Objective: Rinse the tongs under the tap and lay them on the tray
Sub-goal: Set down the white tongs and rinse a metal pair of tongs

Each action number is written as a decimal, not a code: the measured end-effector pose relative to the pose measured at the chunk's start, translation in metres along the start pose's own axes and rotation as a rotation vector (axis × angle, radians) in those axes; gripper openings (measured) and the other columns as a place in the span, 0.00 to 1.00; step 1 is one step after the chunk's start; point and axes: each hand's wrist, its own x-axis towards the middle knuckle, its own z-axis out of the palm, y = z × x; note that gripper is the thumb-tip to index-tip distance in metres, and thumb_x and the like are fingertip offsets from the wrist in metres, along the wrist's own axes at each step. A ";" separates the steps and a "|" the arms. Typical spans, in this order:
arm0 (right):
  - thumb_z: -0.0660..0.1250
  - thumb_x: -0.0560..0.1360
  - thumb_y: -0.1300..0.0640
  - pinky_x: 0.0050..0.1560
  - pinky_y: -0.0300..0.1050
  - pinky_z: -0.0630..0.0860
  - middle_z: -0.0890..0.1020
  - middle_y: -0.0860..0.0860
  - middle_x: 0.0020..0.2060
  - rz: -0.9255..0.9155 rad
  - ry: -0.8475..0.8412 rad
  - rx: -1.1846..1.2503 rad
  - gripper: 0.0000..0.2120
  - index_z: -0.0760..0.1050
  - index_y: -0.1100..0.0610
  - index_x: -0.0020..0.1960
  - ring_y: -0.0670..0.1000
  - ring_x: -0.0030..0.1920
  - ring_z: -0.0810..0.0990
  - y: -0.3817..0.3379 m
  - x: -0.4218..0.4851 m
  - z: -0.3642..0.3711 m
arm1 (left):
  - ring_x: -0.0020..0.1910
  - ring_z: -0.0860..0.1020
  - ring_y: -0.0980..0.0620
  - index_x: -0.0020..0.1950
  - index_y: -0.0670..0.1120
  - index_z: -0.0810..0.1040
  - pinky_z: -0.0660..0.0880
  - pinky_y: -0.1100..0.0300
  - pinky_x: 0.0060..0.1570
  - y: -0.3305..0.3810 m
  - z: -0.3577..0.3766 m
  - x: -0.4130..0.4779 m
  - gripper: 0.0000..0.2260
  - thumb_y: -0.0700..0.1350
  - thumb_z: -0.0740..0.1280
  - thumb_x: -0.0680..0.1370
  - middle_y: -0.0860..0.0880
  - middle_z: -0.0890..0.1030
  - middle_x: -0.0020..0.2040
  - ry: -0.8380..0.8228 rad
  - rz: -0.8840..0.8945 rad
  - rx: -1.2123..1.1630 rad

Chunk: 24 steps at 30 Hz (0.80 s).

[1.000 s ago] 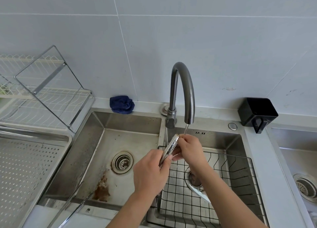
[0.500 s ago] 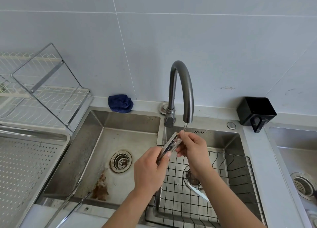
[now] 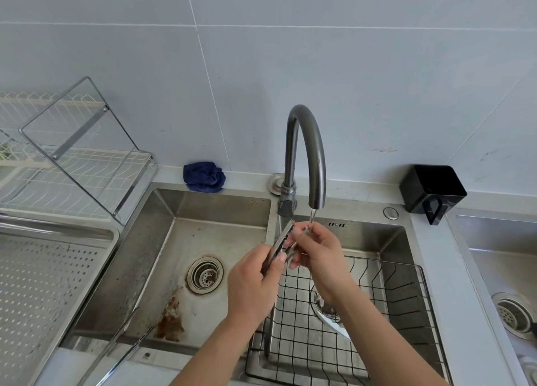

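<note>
Handle of tongs (image 3: 283, 240) buried in left hand (image 3: 252, 286); far arm behind right hand (image 3: 319, 257). Left edge cuts tray (image 3: 43, 284). Under right forearm, white item (image 3: 338, 327), unidentifiable.

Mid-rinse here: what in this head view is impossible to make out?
Head view only:
tongs: lower end hidden inside the left hand; tips partly covered by the right hand.
the water from the tap: too thin to tell where it lands.
tray: cut off by the left edge.
white object in the wire basket: mostly behind the right forearm.

Counter (image 3: 433, 257) before me: blue cloth (image 3: 204, 177) left of tap (image 3: 291, 153), black container (image 3: 433, 188) right, perforated tray (image 3: 43, 284) far left.
</note>
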 end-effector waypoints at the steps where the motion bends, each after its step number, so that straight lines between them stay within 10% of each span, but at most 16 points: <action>1: 0.67 0.83 0.56 0.31 0.48 0.78 0.85 0.59 0.40 -0.001 0.040 -0.017 0.09 0.80 0.62 0.52 0.53 0.30 0.77 0.000 0.001 0.000 | 0.29 0.68 0.55 0.36 0.52 0.68 0.64 0.62 0.30 -0.001 0.001 0.002 0.15 0.59 0.62 0.79 0.55 0.70 0.28 -0.021 -0.035 -0.046; 11: 0.63 0.84 0.47 0.23 0.42 0.72 0.81 0.55 0.30 -0.012 0.017 -0.302 0.20 0.79 0.61 0.42 0.48 0.22 0.72 -0.015 0.002 -0.002 | 0.47 0.84 0.50 0.56 0.47 0.85 0.79 0.59 0.46 0.005 0.008 0.014 0.10 0.46 0.63 0.83 0.45 0.87 0.48 -0.228 -0.493 -0.736; 24: 0.65 0.84 0.53 0.30 0.41 0.73 0.81 0.57 0.35 -0.058 -0.167 -0.309 0.15 0.78 0.64 0.44 0.52 0.29 0.75 -0.022 -0.006 0.005 | 0.39 0.76 0.39 0.44 0.45 0.83 0.70 0.42 0.44 0.013 0.027 0.025 0.16 0.52 0.63 0.84 0.39 0.79 0.38 -0.155 -0.571 -0.935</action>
